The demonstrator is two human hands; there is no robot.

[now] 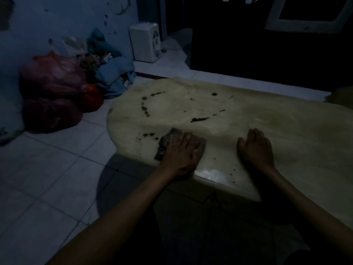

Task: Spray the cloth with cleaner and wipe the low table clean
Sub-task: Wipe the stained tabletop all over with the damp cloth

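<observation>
The low table (pixel 267 131) has a pale yellowish top with rounded corners and dark spots and streaks across it. My left hand (pixel 181 155) presses flat on a dark grey cloth (pixel 168 139) near the table's front left edge. The cloth sticks out to the left and beyond my fingers. My right hand (pixel 256 148) rests palm down on the bare tabletop to the right, fingers together, holding nothing. No spray bottle shows in the dim view.
White floor tiles (pixel 47 178) lie left of the table. Red plastic bags (pixel 51 88) and a pile of blue cloth (pixel 114 75) sit against the left wall. A white box-shaped appliance (pixel 146 42) stands at the back. Dark furniture (pixel 267 54) is behind the table.
</observation>
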